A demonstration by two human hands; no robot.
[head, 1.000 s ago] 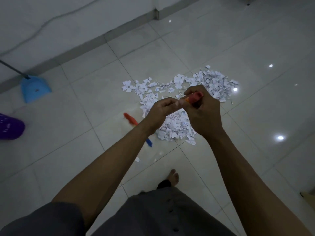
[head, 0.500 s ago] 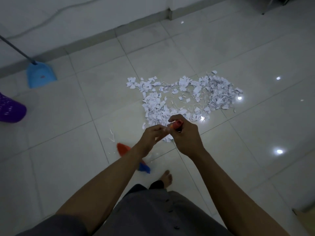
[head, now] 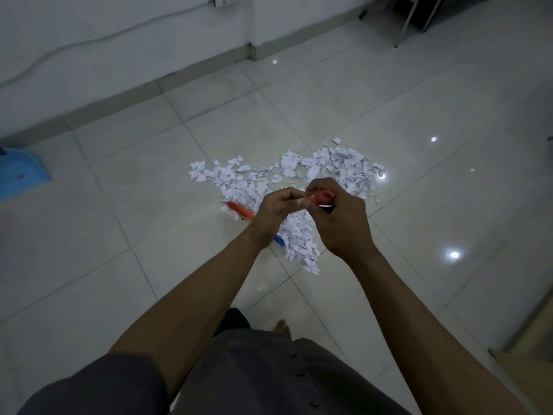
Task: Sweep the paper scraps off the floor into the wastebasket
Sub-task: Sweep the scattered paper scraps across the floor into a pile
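Your right hand (head: 341,223) wraps the broom handle (head: 322,196) top, left hand (head: 275,211) pinches it; paper scraps (head: 344,166) dead ahead, dustpan (head: 21,172) far left.

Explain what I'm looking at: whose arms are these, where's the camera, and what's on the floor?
No machine here: a person wears one wide-angle camera on the head, looking down, so both arms reaching in from below are their own. The right hand grips a red-orange handle; the left hand pinches its end. Torn white paper scraps lie piled on the pale tiled floor. An orange-and-blue piece under the left wrist is probably the same tool's lower part. A blue dustpan sits at the left edge.
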